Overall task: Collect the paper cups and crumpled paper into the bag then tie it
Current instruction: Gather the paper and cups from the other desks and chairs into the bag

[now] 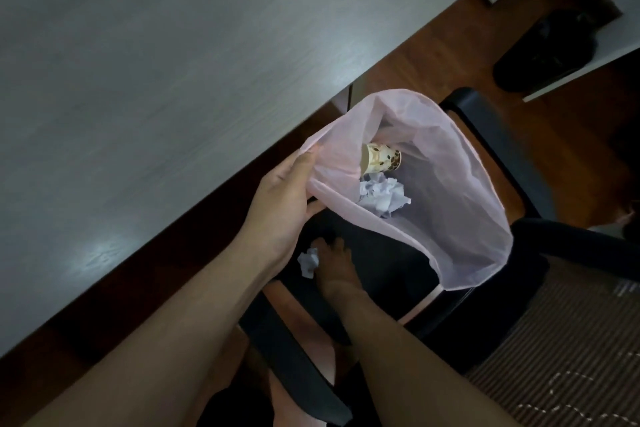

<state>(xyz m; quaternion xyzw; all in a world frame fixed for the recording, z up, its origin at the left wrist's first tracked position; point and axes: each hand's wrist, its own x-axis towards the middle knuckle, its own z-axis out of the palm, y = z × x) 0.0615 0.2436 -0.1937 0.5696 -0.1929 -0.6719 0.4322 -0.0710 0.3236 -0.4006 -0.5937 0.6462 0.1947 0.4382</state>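
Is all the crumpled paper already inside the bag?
No, one crumpled paper ball lies outside the pink bag, beside the right hand.

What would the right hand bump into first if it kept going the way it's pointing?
Most likely the small crumpled paper, just beside the fingertips of the right hand, below the pink bag. It's dim there, so depth is uncertain.
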